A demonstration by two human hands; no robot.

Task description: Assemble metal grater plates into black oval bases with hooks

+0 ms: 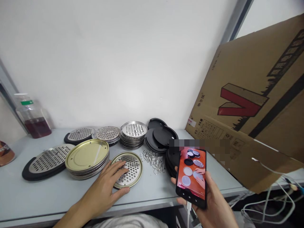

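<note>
Disc (134,169), perforated and gold-rimmed, lies flat near the front of the tabletop (147,191); the left hand (106,180) rests on it from eight o'clock, fingers loosely spread and gripping nothing. At three o'clock from the disc, the right hand (211,198) is closed around a phone (192,177) with a white cable (188,212) plugged into it. Stacked round plates (86,155), gold-coloured on top, stand between nine and ten, metal graters (133,142) are piled at twelve, and looped metal pieces (155,161) lie loose between two and three.

A green-banded bottle (34,118) stands well left of a cardboard box (250,95).
</note>
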